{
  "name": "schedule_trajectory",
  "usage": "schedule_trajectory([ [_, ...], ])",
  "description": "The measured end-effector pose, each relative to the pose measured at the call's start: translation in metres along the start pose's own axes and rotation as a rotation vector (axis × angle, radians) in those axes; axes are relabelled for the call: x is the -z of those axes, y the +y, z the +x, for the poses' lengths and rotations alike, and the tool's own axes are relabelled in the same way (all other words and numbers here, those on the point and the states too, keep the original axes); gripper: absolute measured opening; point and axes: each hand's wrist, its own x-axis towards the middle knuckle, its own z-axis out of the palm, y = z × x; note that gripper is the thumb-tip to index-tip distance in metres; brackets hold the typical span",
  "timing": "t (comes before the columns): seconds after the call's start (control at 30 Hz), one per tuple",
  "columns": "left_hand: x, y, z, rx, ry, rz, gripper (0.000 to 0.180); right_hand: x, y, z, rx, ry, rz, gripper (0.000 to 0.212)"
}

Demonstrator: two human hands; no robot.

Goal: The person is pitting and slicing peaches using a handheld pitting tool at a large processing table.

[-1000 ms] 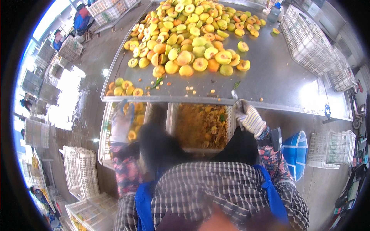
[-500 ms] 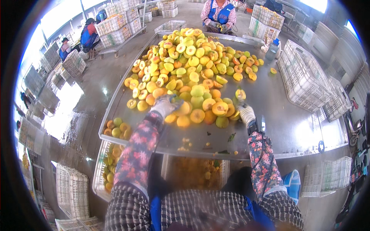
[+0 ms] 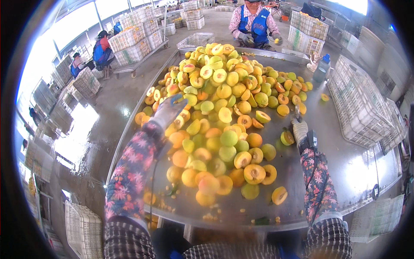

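Note:
A large heap of yellow peaches (image 3: 224,90), many cut in halves with brown-red centres, lies on a metal table (image 3: 327,172). My left hand (image 3: 169,111), in a pale glove with bluish fingertips, reaches onto the heap's left side. Its fingers are stretched out, slightly blurred, with no peach gripped. To the right of the heap, my right hand (image 3: 299,129), also gloved, is closed around a slim greyish tool (image 3: 297,113) pointing away from me; its exact kind is unclear. Just left of that hand sits a cut peach (image 3: 287,137), apart from the heap.
White plastic crates (image 3: 360,103) stand along the table's right side, with a clear bottle (image 3: 321,69) near the far corner. Across the table a person in a blue vest (image 3: 258,26) handles fruit. Stacked crates (image 3: 129,41) are at far left. Pits and scraps (image 3: 211,216) litter the near edge.
The view has tilted up. My left hand has moved farther onto the heap's left side. Peaches near me now spread closer to the table's near edge. My right hand remains at the heap's right.

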Motion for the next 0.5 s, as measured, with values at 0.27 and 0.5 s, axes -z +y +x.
schedule_trajectory([
  [0.27,-0.044,-0.048,0.209,-0.616,0.275,1.093,0.071,-0.120,-0.077,0.021,0.119,-0.033,0.438,0.036],
  [0.5,-0.093,0.028,0.257,-0.816,0.197,2.195,0.073,-0.159,-0.055,0.133,0.142,0.047,0.529,0.035],
])
